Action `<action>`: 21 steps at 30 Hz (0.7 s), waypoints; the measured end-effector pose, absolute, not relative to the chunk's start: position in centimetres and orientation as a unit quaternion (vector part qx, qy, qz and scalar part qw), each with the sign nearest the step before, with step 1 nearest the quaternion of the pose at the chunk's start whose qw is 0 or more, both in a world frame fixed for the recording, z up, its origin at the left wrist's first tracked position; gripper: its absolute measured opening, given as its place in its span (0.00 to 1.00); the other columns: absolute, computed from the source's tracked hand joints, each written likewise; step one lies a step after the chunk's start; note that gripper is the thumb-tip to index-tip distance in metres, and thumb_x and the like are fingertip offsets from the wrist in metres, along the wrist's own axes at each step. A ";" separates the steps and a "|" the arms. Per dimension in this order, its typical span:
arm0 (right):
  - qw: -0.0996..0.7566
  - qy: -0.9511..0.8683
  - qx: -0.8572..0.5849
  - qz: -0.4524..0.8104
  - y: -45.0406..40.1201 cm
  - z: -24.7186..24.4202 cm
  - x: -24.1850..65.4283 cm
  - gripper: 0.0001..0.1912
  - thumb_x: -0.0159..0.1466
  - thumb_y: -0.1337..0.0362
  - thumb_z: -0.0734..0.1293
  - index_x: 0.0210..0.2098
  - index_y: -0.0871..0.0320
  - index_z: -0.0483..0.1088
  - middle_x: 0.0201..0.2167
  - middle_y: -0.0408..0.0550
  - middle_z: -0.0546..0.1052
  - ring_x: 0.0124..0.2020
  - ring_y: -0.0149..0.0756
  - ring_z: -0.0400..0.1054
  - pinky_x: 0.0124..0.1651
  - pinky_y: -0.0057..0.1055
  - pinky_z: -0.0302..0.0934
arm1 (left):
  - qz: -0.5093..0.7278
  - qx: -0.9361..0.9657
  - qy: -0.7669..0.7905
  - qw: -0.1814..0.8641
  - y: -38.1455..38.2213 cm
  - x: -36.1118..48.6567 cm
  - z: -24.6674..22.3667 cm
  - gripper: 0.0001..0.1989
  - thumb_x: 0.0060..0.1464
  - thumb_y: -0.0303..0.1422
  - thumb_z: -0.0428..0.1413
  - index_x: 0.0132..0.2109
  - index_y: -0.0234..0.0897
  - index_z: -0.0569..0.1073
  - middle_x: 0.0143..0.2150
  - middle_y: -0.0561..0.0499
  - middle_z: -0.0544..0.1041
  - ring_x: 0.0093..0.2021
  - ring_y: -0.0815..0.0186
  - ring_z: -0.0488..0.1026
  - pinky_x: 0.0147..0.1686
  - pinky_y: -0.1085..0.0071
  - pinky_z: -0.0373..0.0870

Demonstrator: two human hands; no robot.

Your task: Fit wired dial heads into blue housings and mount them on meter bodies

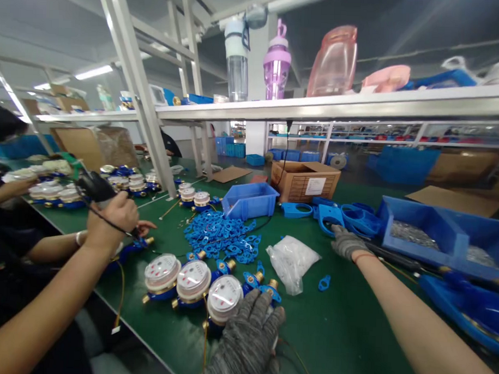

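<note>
Left gloved hand [248, 334] open, just beside a brass-ended water meter [225, 299]
Right gloved hand [348, 244] loosely curled at a blue plastic bracket [329, 218], hold unclear; meter looks heavy, so grip its blue body [215, 326], not its clear dial cover [225, 295]

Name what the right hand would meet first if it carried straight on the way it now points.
The blue plastic bracket comes first: it lies directly ahead of the gloved right hand, whose fingertips seem to be at or almost at it, though depth is hard to judge here.
</note>
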State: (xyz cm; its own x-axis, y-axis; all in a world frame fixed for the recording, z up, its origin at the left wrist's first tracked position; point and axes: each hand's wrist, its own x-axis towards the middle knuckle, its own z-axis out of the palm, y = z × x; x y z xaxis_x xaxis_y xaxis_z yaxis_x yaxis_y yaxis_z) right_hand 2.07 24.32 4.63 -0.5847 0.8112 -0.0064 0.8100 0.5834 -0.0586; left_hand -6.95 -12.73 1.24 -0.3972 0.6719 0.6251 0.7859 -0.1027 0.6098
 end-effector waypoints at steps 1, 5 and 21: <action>0.007 -0.886 -0.462 0.038 25.0 3.9 1.5 0.29 0.68 0.63 0.65 0.66 0.64 0.58 0.67 0.64 0.60 0.64 0.53 0.60 0.64 0.54 0.56 | -0.505 -0.545 -0.668 0.046 -12.9 -7.1 1.3 0.18 0.62 0.42 0.54 0.56 0.41 0.70 0.59 0.44 0.70 0.54 0.58 0.71 0.53 0.53 0.72; 0.018 -0.886 -0.455 0.084 26.0 2.4 1.6 0.19 0.65 0.62 0.69 0.55 0.61 0.70 0.60 0.57 0.69 0.61 0.49 0.64 0.62 0.55 0.58 | -0.530 -0.534 -0.659 -0.004 -13.5 -6.4 1.6 0.16 0.62 0.42 0.54 0.53 0.41 0.72 0.57 0.44 0.72 0.52 0.59 0.72 0.52 0.56 0.73; 0.488 -0.550 -0.298 0.609 5.7 9.8 17.1 0.16 0.58 0.48 0.70 0.37 0.53 0.71 0.34 0.42 0.76 0.27 0.29 0.71 0.33 0.28 0.71 | -0.681 -0.417 -0.421 -0.430 -9.2 7.0 4.2 0.18 0.62 0.43 0.54 0.55 0.42 0.71 0.59 0.43 0.70 0.55 0.58 0.70 0.54 0.53 0.72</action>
